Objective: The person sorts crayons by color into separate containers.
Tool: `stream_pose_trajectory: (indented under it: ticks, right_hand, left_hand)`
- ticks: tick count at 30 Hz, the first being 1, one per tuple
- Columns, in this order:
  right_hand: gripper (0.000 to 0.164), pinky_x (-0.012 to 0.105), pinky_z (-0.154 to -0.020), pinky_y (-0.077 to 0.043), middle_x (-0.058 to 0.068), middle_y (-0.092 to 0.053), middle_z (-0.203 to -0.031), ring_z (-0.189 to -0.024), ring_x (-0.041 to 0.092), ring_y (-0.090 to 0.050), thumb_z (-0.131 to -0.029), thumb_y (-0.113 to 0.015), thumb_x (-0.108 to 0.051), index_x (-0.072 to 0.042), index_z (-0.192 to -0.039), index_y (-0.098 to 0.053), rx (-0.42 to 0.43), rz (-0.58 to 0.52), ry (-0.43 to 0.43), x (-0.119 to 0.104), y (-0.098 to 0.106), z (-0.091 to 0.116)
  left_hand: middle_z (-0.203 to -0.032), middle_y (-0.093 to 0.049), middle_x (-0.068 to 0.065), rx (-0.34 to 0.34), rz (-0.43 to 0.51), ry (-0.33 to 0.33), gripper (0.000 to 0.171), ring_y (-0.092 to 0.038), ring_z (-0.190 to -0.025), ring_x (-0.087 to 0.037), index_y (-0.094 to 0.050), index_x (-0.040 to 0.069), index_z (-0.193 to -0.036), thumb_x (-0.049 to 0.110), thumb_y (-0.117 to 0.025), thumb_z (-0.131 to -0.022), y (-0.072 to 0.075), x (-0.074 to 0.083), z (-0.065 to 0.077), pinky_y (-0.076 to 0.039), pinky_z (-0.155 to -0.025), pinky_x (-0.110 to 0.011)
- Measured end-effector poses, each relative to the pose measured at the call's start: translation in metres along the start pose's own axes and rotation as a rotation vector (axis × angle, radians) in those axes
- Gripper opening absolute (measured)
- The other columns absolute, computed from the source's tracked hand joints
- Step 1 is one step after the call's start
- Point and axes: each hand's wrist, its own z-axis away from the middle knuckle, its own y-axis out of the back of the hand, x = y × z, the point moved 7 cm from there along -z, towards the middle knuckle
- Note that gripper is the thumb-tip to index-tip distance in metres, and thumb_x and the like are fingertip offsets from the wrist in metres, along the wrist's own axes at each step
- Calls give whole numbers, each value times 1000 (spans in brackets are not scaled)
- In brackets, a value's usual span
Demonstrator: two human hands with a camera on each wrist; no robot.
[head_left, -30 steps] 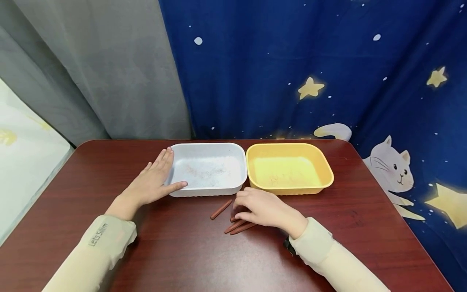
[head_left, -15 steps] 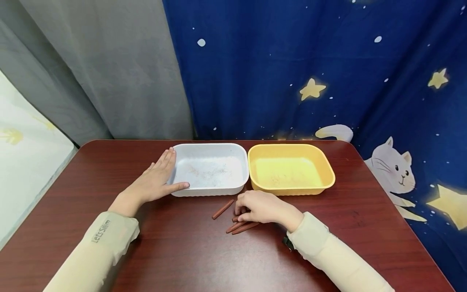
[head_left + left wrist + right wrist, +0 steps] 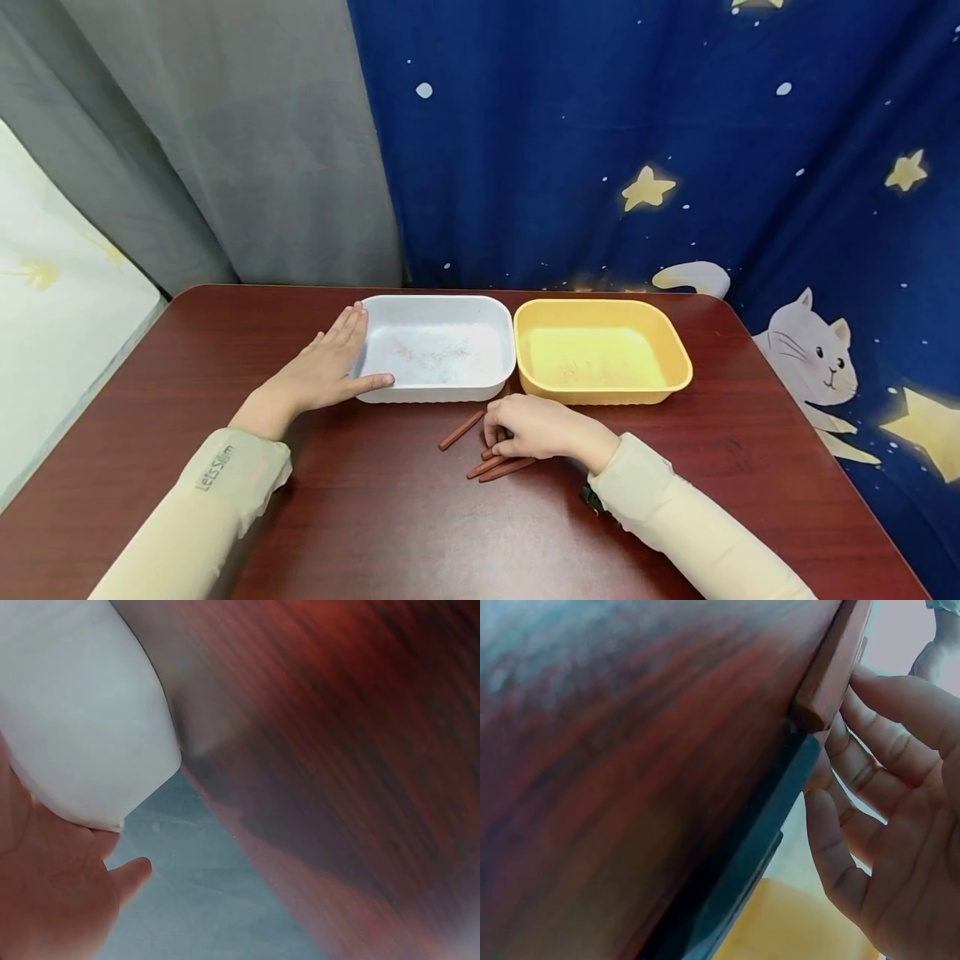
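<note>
My left hand [image 3: 321, 367] rests with straight fingers along the left side of the white tray [image 3: 435, 392], its thumb over the near rim. In the left wrist view the palm [image 3: 52, 892] lies against the tray's outer wall [image 3: 90, 712]. My right hand [image 3: 542, 427] is low over several reddish-brown crayons [image 3: 507, 469], fingers curled and thumb at the end of one. The right wrist view has the fingertips at a faceted brown crayon [image 3: 832, 671], with a dark teal stick [image 3: 757, 817] in front. Another brown crayon [image 3: 461, 431] lies apart to the left.
A yellow tray [image 3: 603, 395] stands right of the white one, rims side by side. Both have coloured smudges on their floors. The dark wooden table [image 3: 390, 533] ends at a blue star-patterned curtain [image 3: 525, 150] and a grey curtain [image 3: 292, 150].
The head view has shifted slightly, moving the scene a little right. The right hand's fingers have drawn in slightly over the crayons; the left hand stays on the tray.
</note>
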Motion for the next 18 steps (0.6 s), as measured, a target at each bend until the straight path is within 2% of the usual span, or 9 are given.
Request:
stream_pose_trajectory:
  ticks: [6, 13, 18]
  right_hand:
    - [9, 18, -73, -44, -9, -60, -84, -79, 5, -53, -90, -68, -19, -20, -81, -67, -3, 5, 42, 0, -1, 0]
    - [10, 15, -60, -43, -14, -57, -71, -62, -3, -49, -87, -67, -14, -20, -79, -65, -2, -72, 56, 1, -1, 2]
    - [10, 14, -59, -42, -13, -56, -75, -63, -3, -48, -85, -65, -11, -19, -80, -63, 9, -105, 80, -1, 0, 4]
  left_hand:
    - [-167, 6, -19, 0, 5, 0, 115, 0, -155, -36, 0, -4, -157, 73, -52, -89, -1, 1, 0, -17, -119, -65]
    - [-167, 4, -20, 17, -5, -8, 115, 0, -155, -36, 0, -4, -157, 72, -52, -89, -1, 1, 0, -18, -119, -64]
    - [-167, 4, -20, 16, 0, -6, 115, 0, -155, -36, 1, -4, -157, 72, -53, -89, -1, 0, -1, -18, -119, -64]
